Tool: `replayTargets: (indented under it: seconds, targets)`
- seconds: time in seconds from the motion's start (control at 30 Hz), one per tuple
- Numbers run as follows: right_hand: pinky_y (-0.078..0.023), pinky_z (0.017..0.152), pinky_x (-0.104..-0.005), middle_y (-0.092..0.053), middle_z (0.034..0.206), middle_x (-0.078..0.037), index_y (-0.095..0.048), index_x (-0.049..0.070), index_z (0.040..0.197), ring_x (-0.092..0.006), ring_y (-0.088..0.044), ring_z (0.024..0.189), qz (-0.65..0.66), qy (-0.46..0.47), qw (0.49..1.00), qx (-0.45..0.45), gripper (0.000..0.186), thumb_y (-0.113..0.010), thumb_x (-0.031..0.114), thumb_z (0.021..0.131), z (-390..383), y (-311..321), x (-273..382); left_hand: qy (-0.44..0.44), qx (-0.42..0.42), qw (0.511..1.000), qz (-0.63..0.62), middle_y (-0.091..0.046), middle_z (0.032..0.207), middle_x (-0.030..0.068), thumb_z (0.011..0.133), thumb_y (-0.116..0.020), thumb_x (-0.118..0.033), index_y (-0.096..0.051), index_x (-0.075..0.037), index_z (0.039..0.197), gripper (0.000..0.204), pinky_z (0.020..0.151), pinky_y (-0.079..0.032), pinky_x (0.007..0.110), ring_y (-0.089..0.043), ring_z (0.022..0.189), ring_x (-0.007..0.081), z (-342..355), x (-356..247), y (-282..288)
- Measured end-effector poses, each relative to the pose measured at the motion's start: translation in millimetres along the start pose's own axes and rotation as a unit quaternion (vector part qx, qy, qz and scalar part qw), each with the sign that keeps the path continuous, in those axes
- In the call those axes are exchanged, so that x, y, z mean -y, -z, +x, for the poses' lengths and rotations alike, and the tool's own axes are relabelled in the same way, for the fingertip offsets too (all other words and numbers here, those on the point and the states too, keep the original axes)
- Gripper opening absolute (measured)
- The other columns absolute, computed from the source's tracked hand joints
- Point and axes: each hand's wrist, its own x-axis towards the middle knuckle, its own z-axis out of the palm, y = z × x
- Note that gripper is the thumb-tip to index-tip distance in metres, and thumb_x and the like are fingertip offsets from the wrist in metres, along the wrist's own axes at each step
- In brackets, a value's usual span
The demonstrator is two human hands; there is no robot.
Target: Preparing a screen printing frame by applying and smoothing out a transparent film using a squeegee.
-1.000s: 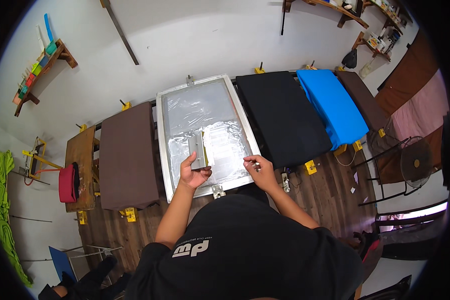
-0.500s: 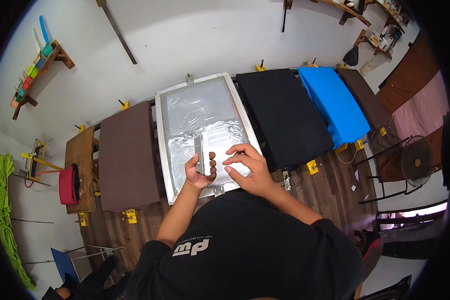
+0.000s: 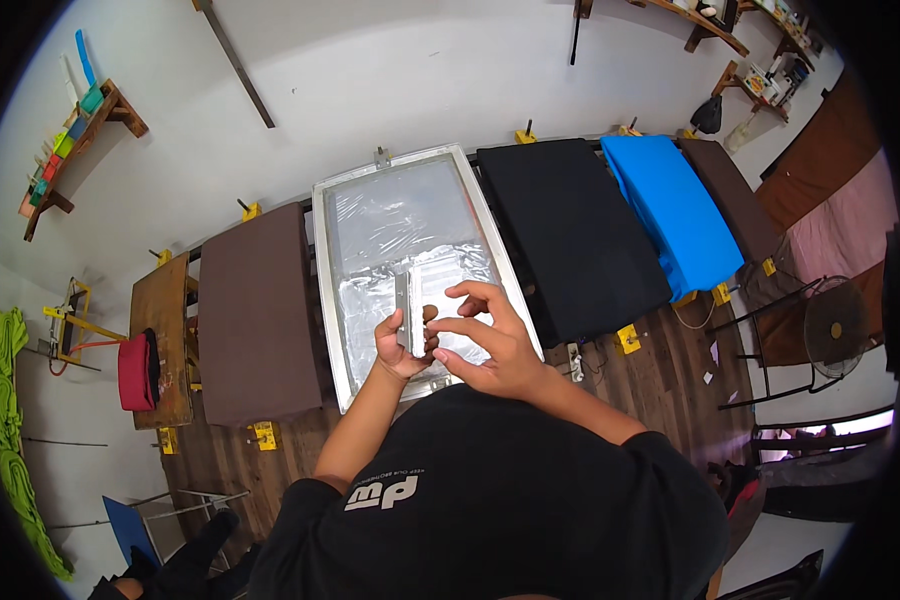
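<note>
My left hand (image 3: 402,345) grips a narrow grey squeegee (image 3: 409,312) with a whitish edge and keeps it upright, thumb on one side and fingers round the other. My right hand (image 3: 492,345) hovers close on its right, fingers apart and lightly bent, holding nothing. Its fingertips come near the squeegee; whether they touch it I cannot tell. Beneath both hands lies a screen-printing frame (image 3: 322,260) with a pale metal rim. Its far half is plain grey mesh (image 3: 395,205), while shiny, wrinkled clear film or tape (image 3: 365,290) covers the near half.
Left of the frame is a brown cloth-covered board (image 3: 255,310), then a wooden board (image 3: 160,300) with a red pad (image 3: 138,370). Black (image 3: 575,235) and blue (image 3: 670,210) covered boards stand on the right. A fan (image 3: 835,325) is farther right; wall shelves (image 3: 85,150) hang at the back.
My right hand has moved left, closer to the squeegee. The left hand still holds the squeegee upright, slightly lower and to the right.
</note>
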Motion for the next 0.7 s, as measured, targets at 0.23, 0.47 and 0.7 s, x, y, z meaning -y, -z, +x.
replayTargets:
  seconds: [0.23,0.47,0.7]
  targets:
    - [-0.051,0.079,-0.0323,-0.054,0.128,-0.015,-0.074,0.005,0.107,-0.0221,-0.058,0.089,0.010,0.004,1.000,-0.008,0.032,-0.081,0.012,0.076,1.5,-5.2,-2.3,-0.001,0.076,0.995,-0.063,-0.067,0.095,0.0138,0.091,-0.066,-0.047,-0.049,-0.004,0.112,0.050,0.063,-0.052,0.033,-0.066,0.073,0.0240,1.6,-2.6,19.7]
    - [-0.051,0.078,-0.0321,-0.054,0.128,-0.015,-0.074,0.004,0.102,-0.0207,-0.058,0.087,0.008,0.002,1.000,-0.005,0.028,-0.082,0.012,0.077,2.8,-5.3,-1.1,-0.004,-0.002,1.000,0.021,-0.054,0.078,0.0024,0.087,-0.071,-0.048,-0.053,-0.010,0.094,0.042,0.061,-0.046,0.024,-0.052,0.067,0.0148,2.2,-6.7,9.9]
    - [-0.050,0.082,-0.0311,-0.052,0.127,-0.015,-0.074,0.002,0.101,-0.0173,-0.057,0.092,0.047,-0.027,0.999,-0.005,0.023,-0.080,0.008,0.080,-1.6,-7.0,-5.7,-0.015,0.012,1.000,0.003,-0.055,0.081,0.0033,0.087,-0.071,-0.048,-0.053,-0.011,0.090,0.041,0.058,-0.048,0.025,-0.056,0.066,0.0172,1.4,-5.7,4.3]
